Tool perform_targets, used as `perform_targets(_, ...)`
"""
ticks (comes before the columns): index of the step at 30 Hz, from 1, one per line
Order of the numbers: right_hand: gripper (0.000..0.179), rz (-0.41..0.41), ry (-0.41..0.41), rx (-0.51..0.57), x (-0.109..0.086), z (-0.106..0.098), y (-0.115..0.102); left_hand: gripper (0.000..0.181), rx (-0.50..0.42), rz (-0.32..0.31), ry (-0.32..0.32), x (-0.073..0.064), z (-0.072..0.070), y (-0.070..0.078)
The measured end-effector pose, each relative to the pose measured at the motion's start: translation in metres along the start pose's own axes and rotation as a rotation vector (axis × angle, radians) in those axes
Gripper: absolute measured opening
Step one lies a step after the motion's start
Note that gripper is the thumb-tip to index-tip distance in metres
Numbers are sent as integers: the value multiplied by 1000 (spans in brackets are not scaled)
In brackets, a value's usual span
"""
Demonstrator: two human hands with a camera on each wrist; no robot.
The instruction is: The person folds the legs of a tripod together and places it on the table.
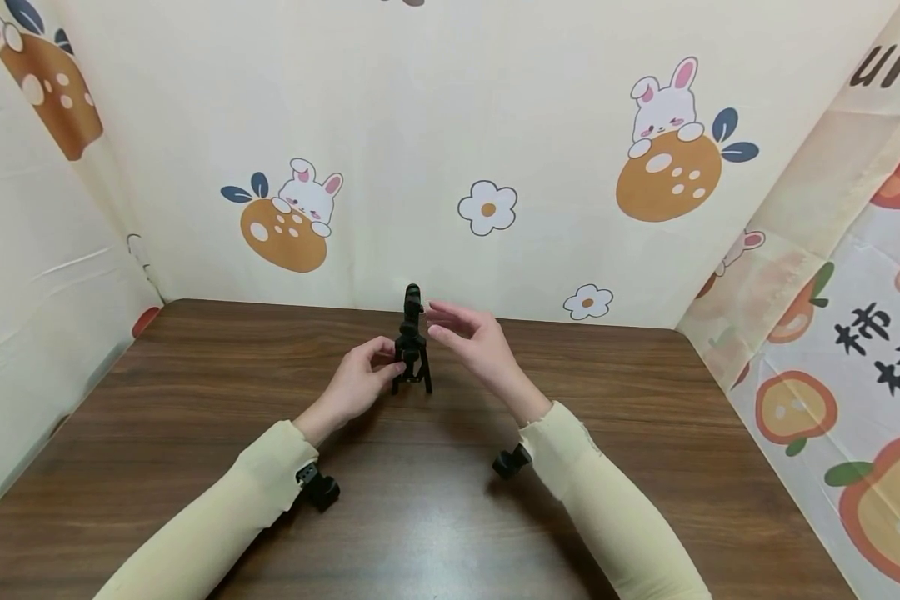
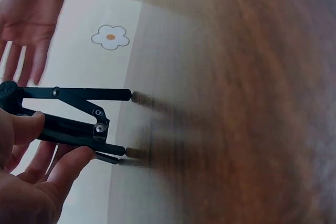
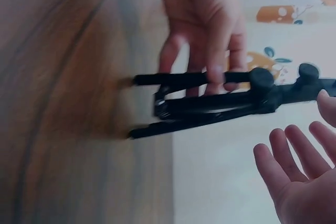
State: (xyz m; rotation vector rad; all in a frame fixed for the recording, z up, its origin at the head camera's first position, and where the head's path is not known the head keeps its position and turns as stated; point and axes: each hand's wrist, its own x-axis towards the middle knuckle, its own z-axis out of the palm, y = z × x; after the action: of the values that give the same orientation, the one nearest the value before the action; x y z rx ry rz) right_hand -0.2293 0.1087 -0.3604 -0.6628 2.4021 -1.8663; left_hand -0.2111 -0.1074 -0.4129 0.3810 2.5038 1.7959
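A small black tripod (image 1: 411, 329) is upright near the back of the table, its feet at the tabletop and its legs partly spread. With thumb and fingers my left hand (image 1: 356, 379) grips one leg from the left side. The left wrist view shows the thumb and fingertips of the left hand (image 2: 37, 187) on that leg, beside the hinged braces. My right hand (image 1: 476, 343) is held to the right of the tripod's upper part, fingers loosely extended. In the right wrist view the thumb of the right hand (image 3: 307, 192) is close to the tripod's head; contact cannot be told.
The brown wooden table (image 1: 412, 517) meets a printed cloth backdrop (image 1: 420, 108) just behind the tripod. Cloth also hangs along the left and right sides. A small black camera (image 1: 318, 487) sits on the left wrist, another camera (image 1: 512, 461) on the right.
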Motion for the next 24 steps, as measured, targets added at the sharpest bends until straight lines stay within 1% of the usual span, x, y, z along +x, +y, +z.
perform_targets(2, 41, 22, 7, -6, -2, -1, 8, 12, -8, -3, 3, 0, 0, 0)
perform_targets(5, 38, 54, 8, 19, -5, -1, 19, 16, -27, -4, 7, 1, 1, -1)
perform_targets(9, 36, 100, -4, 26, -8, 1, 31, 19, -44, -2, 2, 1, 1, -1)
perform_targets(12, 34, 142, -29, -16, -10, 2, 36, 20, -40, -7, -8, 1, 0, -1)
perform_targets(17, 29, 202, -137, -132, -13, 4, 46, 25, -19, -11, -26, 0, -1, 0)
perform_targets(20, 26, 210, -185, -187, -13, 8, 50, 26, -12, -9, -29, 0, -1, 0)
perform_targets(24, 22, 189, -188, -258, -11, 13, 54, 27, -10, -5, -32, -1, -1, 0)
